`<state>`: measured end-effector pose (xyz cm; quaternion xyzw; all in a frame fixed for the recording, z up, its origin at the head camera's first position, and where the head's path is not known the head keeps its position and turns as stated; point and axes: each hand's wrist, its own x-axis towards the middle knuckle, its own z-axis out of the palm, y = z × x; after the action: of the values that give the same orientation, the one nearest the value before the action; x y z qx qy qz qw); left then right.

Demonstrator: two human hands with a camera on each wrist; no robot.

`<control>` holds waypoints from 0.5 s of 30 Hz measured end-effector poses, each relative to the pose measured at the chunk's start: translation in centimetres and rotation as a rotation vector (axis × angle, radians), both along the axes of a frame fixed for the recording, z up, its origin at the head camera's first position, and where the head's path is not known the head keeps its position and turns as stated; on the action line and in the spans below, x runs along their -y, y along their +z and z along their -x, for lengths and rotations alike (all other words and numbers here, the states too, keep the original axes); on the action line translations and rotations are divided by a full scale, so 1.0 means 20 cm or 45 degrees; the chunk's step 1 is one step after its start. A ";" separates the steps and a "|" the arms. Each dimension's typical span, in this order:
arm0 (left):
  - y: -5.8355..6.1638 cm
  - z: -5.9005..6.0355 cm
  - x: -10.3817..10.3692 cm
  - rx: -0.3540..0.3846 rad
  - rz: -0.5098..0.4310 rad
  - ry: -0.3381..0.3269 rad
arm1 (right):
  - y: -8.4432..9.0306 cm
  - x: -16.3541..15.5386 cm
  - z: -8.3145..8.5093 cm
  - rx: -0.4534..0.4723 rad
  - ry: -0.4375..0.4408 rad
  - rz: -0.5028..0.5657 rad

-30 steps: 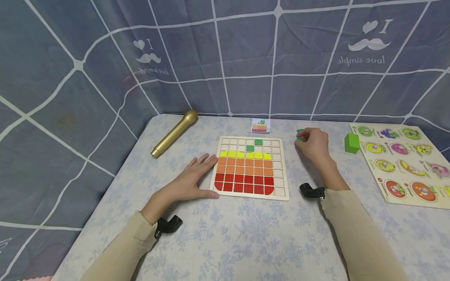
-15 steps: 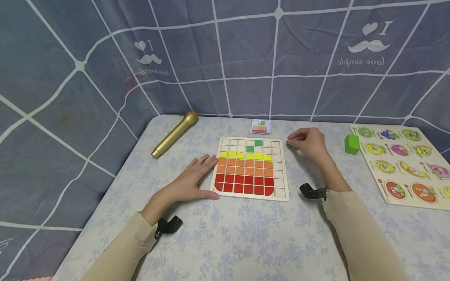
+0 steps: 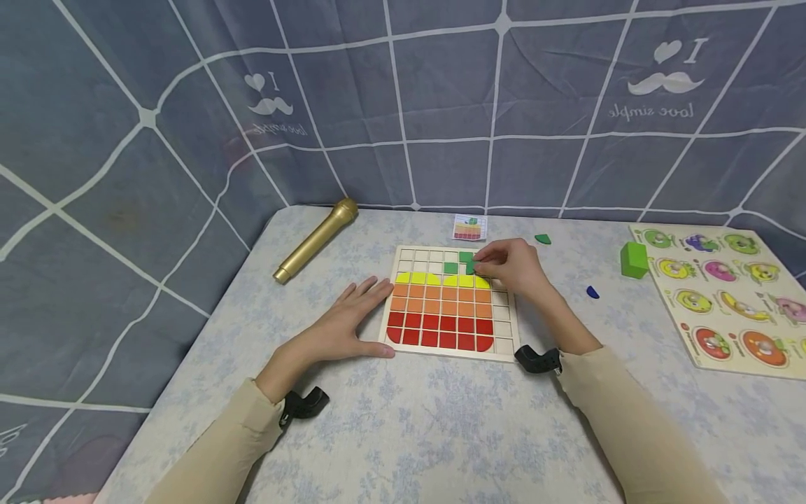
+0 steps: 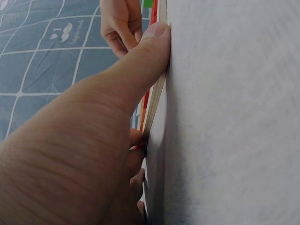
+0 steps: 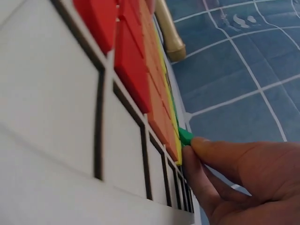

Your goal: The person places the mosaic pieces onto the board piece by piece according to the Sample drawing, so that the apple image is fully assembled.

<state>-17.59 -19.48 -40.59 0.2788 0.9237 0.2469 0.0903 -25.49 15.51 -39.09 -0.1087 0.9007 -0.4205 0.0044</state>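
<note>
A small green tile (image 3: 470,267) is pinched between the thumb and fingertips of the right hand (image 3: 511,267), and it is held over the far rows of the wooden grid board (image 3: 507,329), just right of the two green tiles (image 3: 450,267) already seated there and just above the yellow row. The left hand (image 3: 352,317) lies flat with fingers spread on the table (image 3: 403,434), its thumb pressed against the board's left edge, which the left wrist view confirms. The step in hand is judged to be the seating of this tile in an empty cell. It would be done well if the tile were squared to the grid lines before being lowered, brought down flat rather than on a corner, and released only once it sits level with its neighbours. The board is best kept braced by the left hand so that it cannot slide. Care is called for near the seated tiles, which could be nudged. A gold microphone (image 3: 315,240), a green block (image 3: 632,259), loose pieces (image 3: 542,239) and a fruit puzzle (image 3: 724,294) lie around.
</note>
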 end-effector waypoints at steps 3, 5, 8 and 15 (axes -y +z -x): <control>0.00 0.00 0.00 0.001 0.001 0.001 | -0.01 0.02 -0.01 -0.058 0.010 -0.005; 0.00 0.00 0.00 0.004 0.004 0.003 | -0.01 0.03 -0.01 -0.090 0.023 0.004; 0.00 0.00 0.00 0.010 0.006 0.005 | -0.02 0.04 -0.02 -0.127 0.039 0.003; 0.00 0.00 0.00 0.012 0.002 0.009 | -0.03 0.06 -0.02 -0.174 0.060 -0.053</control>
<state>-17.51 -19.47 -40.61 0.2743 0.9244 0.2479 0.0941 -25.15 14.39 -39.60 -0.1583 0.9047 -0.3929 -0.0449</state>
